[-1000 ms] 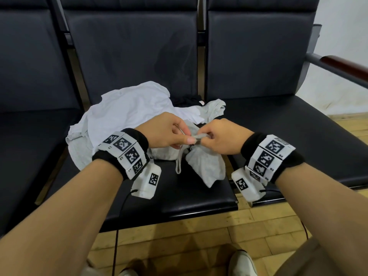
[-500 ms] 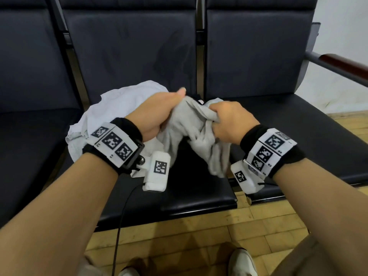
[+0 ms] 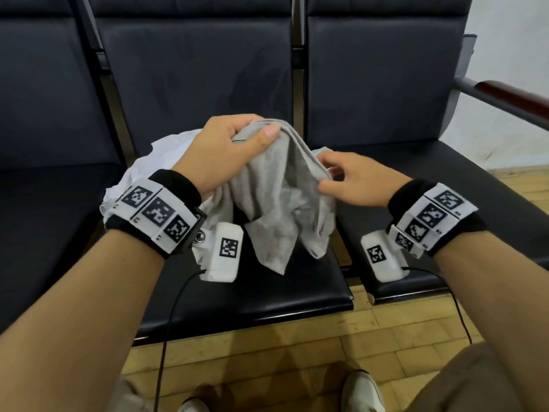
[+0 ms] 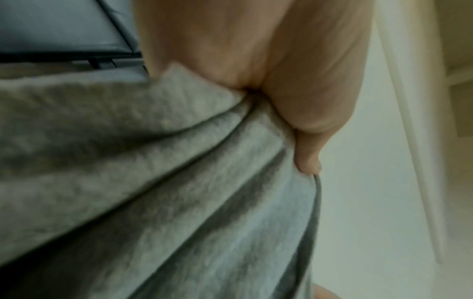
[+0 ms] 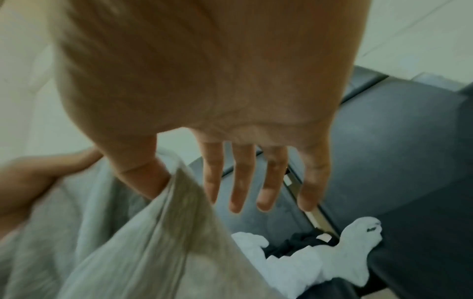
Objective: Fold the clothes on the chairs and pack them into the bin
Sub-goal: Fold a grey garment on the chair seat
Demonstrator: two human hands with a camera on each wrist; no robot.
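Fingers (image 3: 267, 135) of the left hand (image 3: 225, 156) curled tight round the bunched top edge of a grey garment (image 3: 276, 197), thumb pressed on the near side, cloth hanging in loose folds toward 6 o'clock, clear of the seat. Seen close from the left wrist: a fingertip (image 4: 307, 161) dug into the gathered grey folds (image 4: 179, 182).

Fingers (image 5: 240, 182) of the right hand (image 3: 347, 179) straight and spread wide, gripping nothing, thumb alone laid against the garment's edge at 3 o'clock of the bundle.

Underneath, a row of dark padded chairs, three seats counted, backs upright at 12 o'clock; middle seat (image 3: 267, 292) directly below the hanging cloth. Wood-capped armrest (image 3: 514, 96) at 2 o'clock, pale wall behind it, yellowish wooden floor (image 3: 297, 346) at 6 o'clock.

Both forearms reaching in from 7 and 5 o'clock, hands raised above the seat, left higher than right — one marker-printed band on each wrist, two in all.

Clothes counted: one grey piece in hand; one white garment (image 3: 160, 162) crumpled on the middle seat at 10 o'clock of the hands; one small black piece (image 5: 299, 242) beside white cloth (image 5: 294, 269) near the gap between seats. Two pale shoes (image 3: 361, 391) at the bottom edge.
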